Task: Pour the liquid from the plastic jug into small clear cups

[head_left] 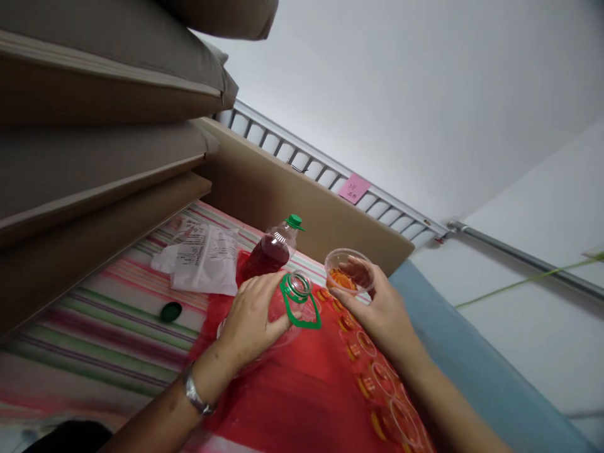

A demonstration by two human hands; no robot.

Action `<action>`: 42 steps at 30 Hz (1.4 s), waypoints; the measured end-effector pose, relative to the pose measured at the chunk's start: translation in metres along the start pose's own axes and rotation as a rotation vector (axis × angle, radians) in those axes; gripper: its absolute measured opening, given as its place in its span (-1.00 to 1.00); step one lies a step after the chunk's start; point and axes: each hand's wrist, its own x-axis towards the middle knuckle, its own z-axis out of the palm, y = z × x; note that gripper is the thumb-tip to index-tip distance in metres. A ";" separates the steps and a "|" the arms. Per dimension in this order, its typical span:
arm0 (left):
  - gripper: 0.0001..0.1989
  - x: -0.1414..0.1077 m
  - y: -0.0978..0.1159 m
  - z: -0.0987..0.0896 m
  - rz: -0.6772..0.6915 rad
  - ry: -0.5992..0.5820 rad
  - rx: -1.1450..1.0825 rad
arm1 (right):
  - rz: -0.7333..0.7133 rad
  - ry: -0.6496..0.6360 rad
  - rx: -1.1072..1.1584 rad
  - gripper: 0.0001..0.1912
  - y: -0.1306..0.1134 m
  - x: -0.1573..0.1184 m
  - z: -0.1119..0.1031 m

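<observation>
My left hand (252, 318) is closed around the upper part of a clear plastic bottle (299, 286). The bottle's mouth is uncapped, and a green carrying handle (304, 324) hangs from its neck. My right hand (387, 308) grips a clear plastic cup (346, 274) by its side, to the right of the bottle. Orange shows through the cup; I cannot tell whether it is inside or behind. Just beyond my left hand is another bottle (268, 255), part full of dark red liquid and closed with a green cap (295, 220). A dark green cap (170, 311) lies to the left.
Under the bottles a red sheet (283, 402) with orange patterns covers part of a striped cloth (117, 321). A crumpled white plastic bag (202, 255) lies on the left. Stacked grey cushions (104, 157) rise beside it. A board (306, 201) and radiator (287, 151) stand behind.
</observation>
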 end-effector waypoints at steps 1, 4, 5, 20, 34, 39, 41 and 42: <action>-0.49 0.000 -0.001 0.000 0.000 0.007 -0.003 | -0.035 -0.007 -0.047 -0.40 -0.004 0.001 -0.001; -0.48 0.000 -0.002 0.002 -0.003 0.008 -0.009 | -0.129 -0.030 -0.159 -0.43 -0.013 0.004 -0.003; -0.48 0.000 -0.003 0.002 -0.003 0.007 -0.010 | -0.157 -0.035 -0.186 -0.44 -0.015 0.004 -0.003; -0.47 0.000 -0.002 0.002 -0.006 0.015 -0.031 | -0.338 -0.084 -0.379 -0.53 -0.019 0.011 -0.005; -0.50 0.001 0.002 -0.001 -0.009 -0.015 -0.028 | -0.415 -0.077 -0.499 -0.53 -0.019 0.016 -0.011; -0.49 0.001 0.002 -0.001 -0.010 -0.026 -0.030 | -0.488 -0.051 -0.565 -0.53 -0.018 0.019 -0.013; -0.49 0.001 0.002 0.000 -0.012 -0.027 -0.027 | -0.513 -0.046 -0.590 -0.53 -0.018 0.020 -0.015; -0.49 0.001 0.002 0.000 -0.013 -0.027 -0.025 | -0.523 -0.045 -0.602 -0.53 -0.018 0.020 -0.015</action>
